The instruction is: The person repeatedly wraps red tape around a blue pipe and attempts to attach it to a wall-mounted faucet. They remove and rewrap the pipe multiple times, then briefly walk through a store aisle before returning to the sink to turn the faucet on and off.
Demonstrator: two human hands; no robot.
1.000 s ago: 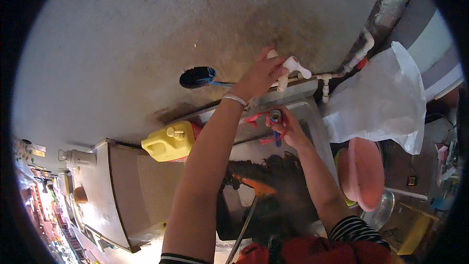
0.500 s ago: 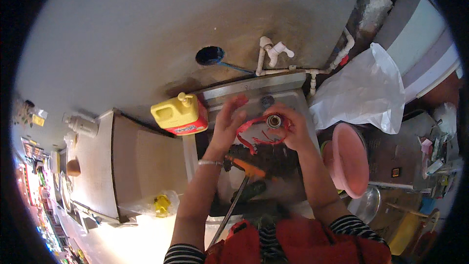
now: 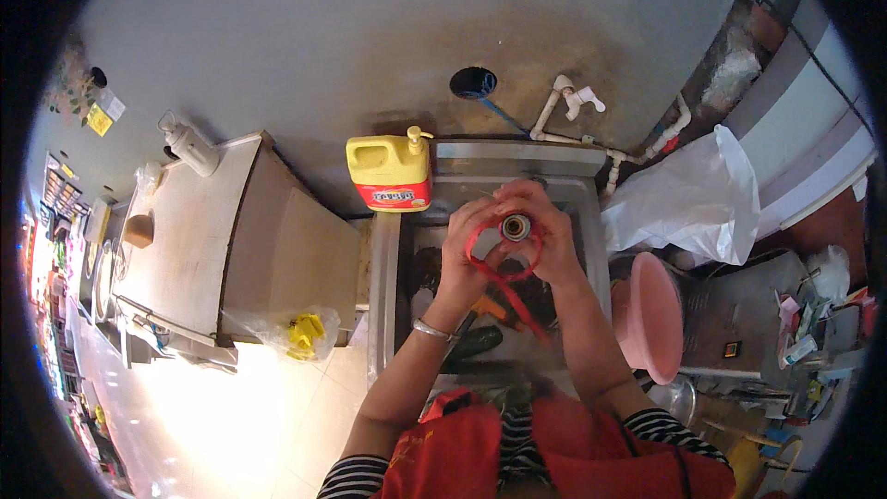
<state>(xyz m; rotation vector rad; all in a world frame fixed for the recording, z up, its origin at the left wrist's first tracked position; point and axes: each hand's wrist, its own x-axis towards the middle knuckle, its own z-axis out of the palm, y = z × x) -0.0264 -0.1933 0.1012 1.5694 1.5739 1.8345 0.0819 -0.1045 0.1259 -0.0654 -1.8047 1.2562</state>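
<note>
Mid-frame, the right hand point(image 3: 554, 245) grips the metal fitting point(image 3: 516, 227) end-on to view, the left hand point(image 3: 462, 245) holding the red strip point(image 3: 520, 308) beside it.

You have two bare hands point(image 3: 464, 242), one looped red strip point(image 3: 520, 305), one round metal-rimmed piece point(image 3: 516, 226), one yellow-and-red plastic jug point(image 3: 388, 171), one white tap point(image 3: 580, 101) and one metal sink point(image 3: 384, 333).
</note>
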